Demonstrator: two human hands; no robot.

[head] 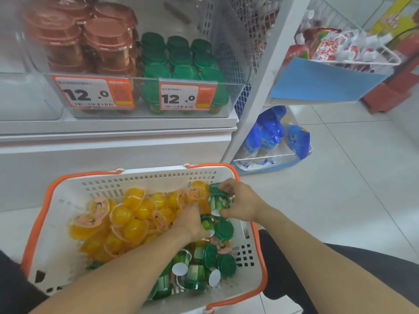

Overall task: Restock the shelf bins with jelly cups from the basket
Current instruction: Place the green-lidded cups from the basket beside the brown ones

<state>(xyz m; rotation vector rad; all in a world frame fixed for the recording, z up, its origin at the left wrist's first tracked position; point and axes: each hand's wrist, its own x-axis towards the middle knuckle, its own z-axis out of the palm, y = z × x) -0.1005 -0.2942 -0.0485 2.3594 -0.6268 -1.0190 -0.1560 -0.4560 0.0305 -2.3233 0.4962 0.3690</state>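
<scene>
A white basket with orange rim sits low in front of me, holding several yellow jelly cups on its left and several green-lidded jelly cups on its right. My right hand grips a green jelly cup at the basket's far right. My left hand reaches among the cups and holds another green cup. Above, a clear shelf bin holds several green-lidded cups; beside them stand stacked brown-lidded cups.
Two orange price tags reading 12.0 hang on the bin's front. A white shelf ledge runs below. To the right, a wire rack holds red-and-white bags, with blue bags lower down. Tiled floor lies right of the basket.
</scene>
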